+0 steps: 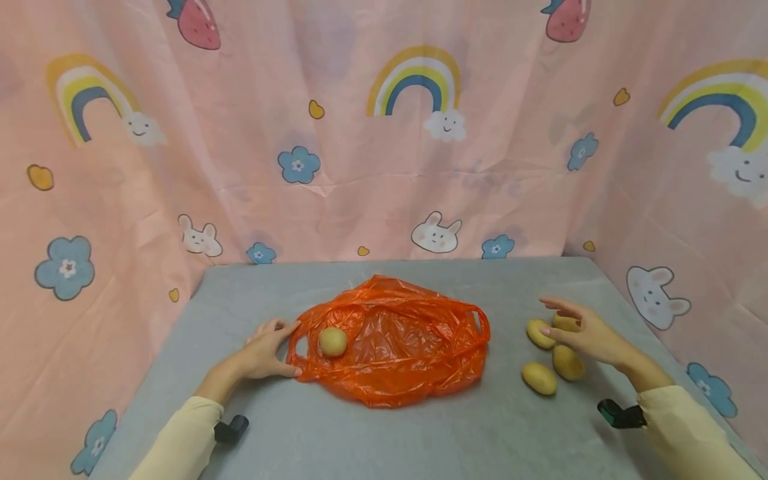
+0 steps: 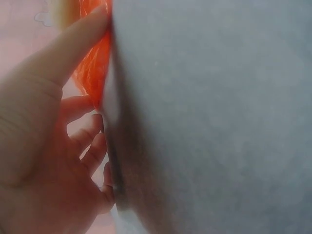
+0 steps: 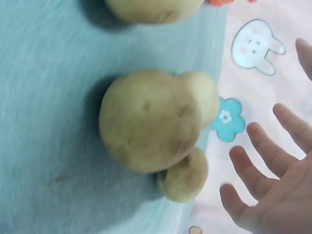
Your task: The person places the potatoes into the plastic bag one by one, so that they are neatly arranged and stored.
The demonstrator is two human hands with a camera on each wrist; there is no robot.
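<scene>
An orange plastic bag (image 1: 390,387) lies spread on the table with its mouth facing up. Inside its left end, next to the handle loop, sits one potato (image 1: 333,342). My left hand (image 1: 264,350) is at the bag's left edge, thumb and forefinger spread apart and touching the plastic; in the left wrist view the thumb (image 2: 73,44) lies against the orange film. To the right, my right hand (image 1: 591,337) hovers over several potatoes (image 1: 539,379) with its fingers apart, holding nothing. The right wrist view shows a large potato (image 3: 148,122) near these fingers, partly hiding others.
The grey table (image 1: 384,440) ends at a pink curtain (image 1: 360,207) printed with rainbows, rabbits and flowers, which stands along the back and both sides. A dark device (image 1: 621,415) is strapped at the right wrist, and another (image 1: 231,430) at the left.
</scene>
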